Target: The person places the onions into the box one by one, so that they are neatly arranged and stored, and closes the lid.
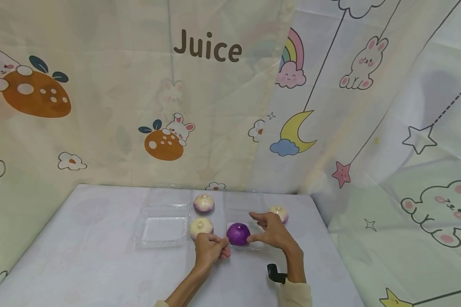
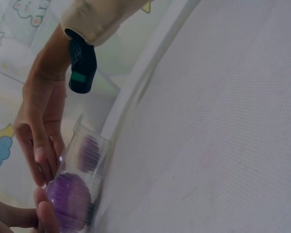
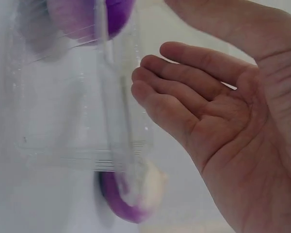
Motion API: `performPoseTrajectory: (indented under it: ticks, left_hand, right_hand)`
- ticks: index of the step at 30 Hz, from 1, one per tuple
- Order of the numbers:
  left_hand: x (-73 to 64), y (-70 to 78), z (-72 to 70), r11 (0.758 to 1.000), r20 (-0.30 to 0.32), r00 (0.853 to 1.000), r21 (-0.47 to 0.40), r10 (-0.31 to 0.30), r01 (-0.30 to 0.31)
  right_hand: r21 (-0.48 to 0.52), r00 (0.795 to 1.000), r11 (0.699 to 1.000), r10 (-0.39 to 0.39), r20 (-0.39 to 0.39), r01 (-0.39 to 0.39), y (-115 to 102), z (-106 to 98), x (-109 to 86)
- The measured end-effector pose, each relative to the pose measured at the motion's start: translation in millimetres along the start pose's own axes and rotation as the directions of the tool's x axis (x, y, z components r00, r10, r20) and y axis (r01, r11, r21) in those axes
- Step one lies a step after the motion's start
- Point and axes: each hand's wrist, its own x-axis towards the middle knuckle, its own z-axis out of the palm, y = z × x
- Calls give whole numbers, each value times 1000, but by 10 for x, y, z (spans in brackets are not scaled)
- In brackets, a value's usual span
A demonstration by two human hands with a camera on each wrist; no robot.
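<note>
A glossy purple onion (image 1: 238,234) lies purple side up in the clear plastic box (image 1: 258,246) on the right. My left hand (image 1: 210,248) pinches the box's left edge beside this onion, thumb tip right at its side. On the other side, my right hand (image 1: 273,230) has its thumb by the onion's right flank. Its other fingers stretch over the box, nearly straight and holding nothing, as the right wrist view shows its palm (image 3: 223,116). A white-and-purple onion (image 1: 200,226) sits just beyond my left hand; another onion (image 1: 279,212) is partly hidden behind the right hand.
A second clear plastic box (image 1: 164,244) lies with its lid raised at the left. Between the boxes, farther back, is one more white-and-purple onion (image 1: 204,204). The white table (image 1: 100,256) ends at a printed curtain (image 1: 215,106). A dark device (image 1: 276,273) is strapped to the right wrist.
</note>
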Motion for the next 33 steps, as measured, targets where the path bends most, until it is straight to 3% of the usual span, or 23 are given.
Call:
performPoseTrajectory:
  ticks: [9, 20, 26, 33]
  left_hand:
    - [3, -1, 0, 1000, 3, 1000, 1, 8, -8]
    - [-1, 4, 1, 1000, -2, 1000, 9, 4, -4]
    - [0, 3, 6, 1000, -5, 1000, 9, -1, 1]
    - [-8, 6, 8, 1000, -2, 1000, 10, 0, 0]
  right_hand:
    - [10, 996, 1000, 24, -82, -23, -75, -74, -49]
    - [5, 975, 998, -67, -211, 69, -16, -155, -91]
    - [54, 968, 996, -49, -247, 65, 50, -201, -118]
    - [37, 963, 999, -29, -267, 40, 143, -239, -155]
